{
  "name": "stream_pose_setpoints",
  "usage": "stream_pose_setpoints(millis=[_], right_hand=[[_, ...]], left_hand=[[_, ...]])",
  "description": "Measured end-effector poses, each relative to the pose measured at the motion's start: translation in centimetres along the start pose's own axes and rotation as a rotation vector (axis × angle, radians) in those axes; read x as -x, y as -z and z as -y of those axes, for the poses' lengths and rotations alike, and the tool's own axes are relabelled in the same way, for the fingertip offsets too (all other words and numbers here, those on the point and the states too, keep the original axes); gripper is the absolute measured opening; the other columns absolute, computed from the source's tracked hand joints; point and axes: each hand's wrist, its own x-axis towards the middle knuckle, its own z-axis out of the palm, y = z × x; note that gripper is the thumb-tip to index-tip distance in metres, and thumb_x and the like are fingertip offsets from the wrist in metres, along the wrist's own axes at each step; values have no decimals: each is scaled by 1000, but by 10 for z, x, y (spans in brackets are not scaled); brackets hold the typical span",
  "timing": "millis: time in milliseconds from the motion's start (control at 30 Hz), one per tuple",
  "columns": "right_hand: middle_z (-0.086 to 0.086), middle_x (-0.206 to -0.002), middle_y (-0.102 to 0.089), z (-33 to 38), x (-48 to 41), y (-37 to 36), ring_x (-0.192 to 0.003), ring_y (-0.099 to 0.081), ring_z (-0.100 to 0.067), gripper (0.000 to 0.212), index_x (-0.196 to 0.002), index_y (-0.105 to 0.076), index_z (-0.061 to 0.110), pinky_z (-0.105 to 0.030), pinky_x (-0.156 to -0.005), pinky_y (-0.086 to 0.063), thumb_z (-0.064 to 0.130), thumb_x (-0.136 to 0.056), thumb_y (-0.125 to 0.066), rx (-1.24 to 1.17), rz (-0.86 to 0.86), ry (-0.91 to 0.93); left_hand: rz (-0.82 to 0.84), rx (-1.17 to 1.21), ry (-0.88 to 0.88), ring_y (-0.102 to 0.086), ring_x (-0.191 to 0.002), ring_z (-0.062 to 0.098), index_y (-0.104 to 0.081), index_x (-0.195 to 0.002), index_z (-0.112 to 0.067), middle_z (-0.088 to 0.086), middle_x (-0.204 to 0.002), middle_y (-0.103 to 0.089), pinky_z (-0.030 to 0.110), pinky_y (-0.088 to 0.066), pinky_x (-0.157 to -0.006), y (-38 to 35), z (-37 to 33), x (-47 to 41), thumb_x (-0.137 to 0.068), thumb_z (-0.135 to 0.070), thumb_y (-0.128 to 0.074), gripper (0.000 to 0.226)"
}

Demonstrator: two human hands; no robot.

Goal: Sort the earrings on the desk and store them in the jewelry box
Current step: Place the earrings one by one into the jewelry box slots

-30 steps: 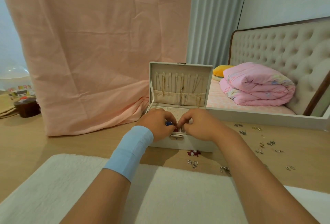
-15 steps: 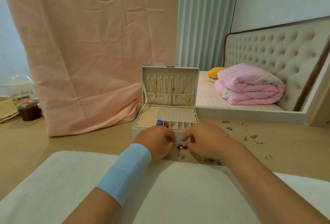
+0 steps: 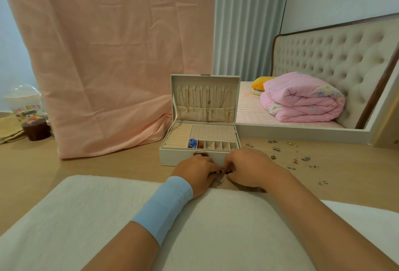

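Past the white mat (image 3: 97,216) at 6 o'clock, the left hand (image 3: 195,173), a blue wristband (image 3: 166,203) behind it, and the right hand (image 3: 248,167) meet low over the desk (image 3: 108,167). The fingers (image 3: 212,172) of both curl in narrow, tips together, pinching the dark red earrings (image 3: 223,171). Whether these are clear of the desk I cannot tell. The step in hand looks like gathering a matched pair. Silver earrings (image 3: 219,181) lie just below the pinch, half hidden by knuckles. At 12 o'clock from the hands stands the open jewelry box (image 3: 172,156). Its front row holds blue earrings (image 3: 192,142) in the leftmost cell and something reddish beside them, and the cells rightward look unfilled. The next move likely calls for a small lift over the front wall and a release into one cell, with both pieces kept together. Loose earrings (image 3: 298,158) are scattered at 2 o'clock, too small to tell their kinds.
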Motion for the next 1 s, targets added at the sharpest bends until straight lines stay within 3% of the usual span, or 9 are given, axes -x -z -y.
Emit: stream_pose_setpoints(millis=[233, 400, 467, 567, 633, 700, 800, 900, 1000], right_hand=[[7, -104, -72, -5, 1, 0, -98, -64, -18, 22, -108, -76, 31, -29, -70, -48, 26, -90, -64, 20, 22, -46], [12, -96, -69, -4, 3, 2, -96, -63, -16, 18, -103, -76, 31, -29, -75, -51, 31, -90, -63, -19, 12, -22], [16, -86, -65, -3, 5, 3, -89, -63, -12, 15, -98, -75, 30, -27, -73, -51, 31, -90, -63, -146, -12, -16], [13, -84, -72, -1, 6, 6, -79, -67, -4, 8, -90, -78, 29, -21, -69, -53, 26, -89, -71, -451, -71, -25], [13, -81, -75, 1, 4, 6, -69, -67, 2, 10, -95, -79, 30, -19, -64, -53, 24, -89, -75, -634, -86, -36], [12, -80, -76, 3, 1, 6, -64, -67, -4, 22, -105, -75, 33, -25, -64, -56, 20, -88, -76, -785, -113, -40], [2, -78, -77, 7, -2, 8, -49, -51, -16, 21, -99, -70, 30, -30, -50, -47, 12, -90, -74, -975, -188, -25], [-4, -79, -77, 9, -5, 15, -41, -44, -15, 13, -91, -69, 18, -23, -45, -39, 5, -92, -71, -1110, -246, 19], [-7, -81, -78, 9, -13, 24, -39, -43, -15, 9, -95, -65, 13, -21, -42, -37, 6, -94, -70, -1197, -274, 28]], left_hand=[[-5, 71, 58, -58, -103, 13, -70, -109, -34, -10, -111, -64, 28, -50, -83, 2, 1, 0, -96, -32, -57, 19], [-29, 119, 95, -57, -101, 12, -68, -108, -32, -12, -111, -61, 31, -51, -86, 3, 1, 5, -96, -34, -56, 17], [-58, 188, 133, -57, -93, 10, -66, -105, -33, -15, -104, -61, 28, -50, -84, 5, -1, 8, -96, -33, -55, 14], [-147, 533, 225, -60, -75, 9, -66, -88, -32, -15, -89, -66, 26, -53, -76, 9, -1, 11, -90, -26, -62, 7], [-201, 771, 303, -61, -68, 12, -67, -86, -28, -6, -86, -70, 29, -55, -73, 13, 2, 13, -88, -21, -62, 9], [-217, 930, 351, -56, -61, 15, -68, -90, -23, 0, -83, -70, 23, -51, -61, 21, 3, 14, -92, -15, -57, 14], [-241, 1017, 352, -52, -57, 13, -71, -91, -9, 3, -78, -64, 11, -37, -47, 36, 2, 10, -97, -12, -52, 20], [-242, 1004, 306, -53, -52, 4, -71, -94, -2, 2, -77, -63, 10, -38, -46, 51, 5, 0, -98, -12, -53, 21], [-164, 962, 257, -55, -57, 9, -72, -101, -7, 0, -76, -67, 12, -43, -49, 67, 14, -15, -98, -16, -56, 18]])
